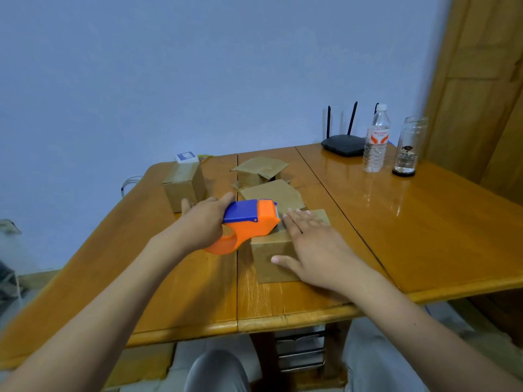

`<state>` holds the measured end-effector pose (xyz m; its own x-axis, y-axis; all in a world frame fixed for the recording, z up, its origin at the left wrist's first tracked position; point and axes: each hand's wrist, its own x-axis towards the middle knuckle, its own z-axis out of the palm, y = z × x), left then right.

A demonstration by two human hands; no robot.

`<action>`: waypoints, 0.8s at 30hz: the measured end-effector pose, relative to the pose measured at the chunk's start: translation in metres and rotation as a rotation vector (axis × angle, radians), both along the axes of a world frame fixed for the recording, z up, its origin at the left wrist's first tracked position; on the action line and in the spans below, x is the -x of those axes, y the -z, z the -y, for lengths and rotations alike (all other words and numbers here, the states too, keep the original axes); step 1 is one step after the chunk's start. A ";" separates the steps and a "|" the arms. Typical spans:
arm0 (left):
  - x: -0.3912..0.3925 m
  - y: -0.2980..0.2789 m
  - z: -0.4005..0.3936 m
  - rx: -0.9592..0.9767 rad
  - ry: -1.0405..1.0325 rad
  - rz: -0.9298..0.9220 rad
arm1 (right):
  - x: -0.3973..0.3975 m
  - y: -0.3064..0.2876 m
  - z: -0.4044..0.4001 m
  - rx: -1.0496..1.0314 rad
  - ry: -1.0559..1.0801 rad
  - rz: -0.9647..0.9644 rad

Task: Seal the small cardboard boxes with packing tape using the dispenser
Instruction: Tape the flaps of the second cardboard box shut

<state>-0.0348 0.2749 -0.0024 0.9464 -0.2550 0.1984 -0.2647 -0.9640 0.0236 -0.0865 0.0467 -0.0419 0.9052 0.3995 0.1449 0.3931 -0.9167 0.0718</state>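
A small cardboard box (271,251) stands on the wooden table (184,278) in front of me. My right hand (314,244) lies flat on its top with straight fingers, the thumb down the box's front face. My left hand (205,222) grips an orange and blue tape dispenser (247,222), whose front end touches the box's top left edge by my right fingertips. A closed box (184,185) stands at the far left. Two open boxes with raised flaps (260,171) (271,193) sit behind the dispenser.
A black router (343,144), a plastic water bottle (376,140) and a glass jar (407,148) stand at the table's far right. A small white and blue box (186,157) lies behind the closed box. A wooden door (481,80) is on the right.
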 end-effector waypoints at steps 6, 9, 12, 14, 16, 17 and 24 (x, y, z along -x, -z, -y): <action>0.002 0.000 -0.008 0.031 0.020 0.031 | 0.000 -0.002 0.003 -0.030 -0.006 0.002; 0.004 0.002 -0.008 0.032 0.042 0.053 | 0.001 -0.002 0.005 -0.030 -0.004 0.010; 0.002 -0.001 -0.023 0.009 0.017 0.081 | 0.000 -0.004 0.005 -0.039 -0.003 -0.009; 0.000 0.000 -0.044 -0.005 -0.026 0.093 | -0.001 -0.004 0.005 -0.044 0.001 -0.016; 0.002 0.008 -0.058 0.006 -0.043 0.094 | -0.002 -0.002 0.006 -0.044 0.010 -0.011; 0.004 0.014 -0.060 0.011 -0.040 0.088 | -0.001 -0.001 0.005 -0.034 0.011 -0.005; 0.008 0.030 -0.054 0.046 -0.039 0.059 | 0.005 -0.014 -0.012 0.009 0.016 -0.086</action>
<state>-0.0423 0.3290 -0.0326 0.9419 -0.2072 0.2644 -0.2290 -0.9719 0.0541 -0.0911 0.0583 -0.0282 0.9203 0.3860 0.0628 0.3836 -0.9223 0.0469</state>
